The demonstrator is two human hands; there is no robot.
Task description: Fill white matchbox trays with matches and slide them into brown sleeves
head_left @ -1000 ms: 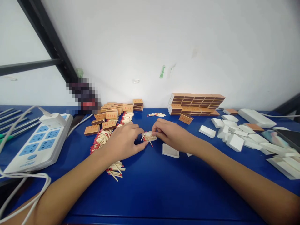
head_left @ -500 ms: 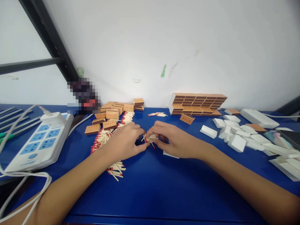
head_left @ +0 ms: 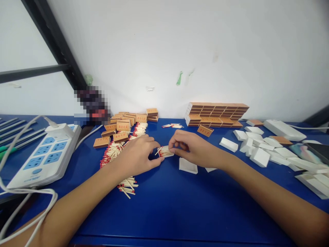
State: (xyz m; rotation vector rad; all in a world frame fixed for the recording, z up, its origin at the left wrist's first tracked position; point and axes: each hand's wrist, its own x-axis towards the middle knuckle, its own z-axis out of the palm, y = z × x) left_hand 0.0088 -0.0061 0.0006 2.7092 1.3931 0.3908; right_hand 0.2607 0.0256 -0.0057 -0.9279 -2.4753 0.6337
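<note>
Matchbox tray [head_left: 166, 151], white and holding red-tipped matches, is sitting between both hands over the blue table [head_left: 164, 206]; whether it is touching the surface cannot be told. Left hand [head_left: 136, 155] is pinching its left end with curled fingers, hiding that end. Right hand [head_left: 191, 148] is gripping the right end, fingertips closing over the rim. Loose matches [head_left: 127, 185] are lying partly hidden beneath the left forearm. Empty tray [head_left: 188, 165] is resting just beside the right wrist.
</note>
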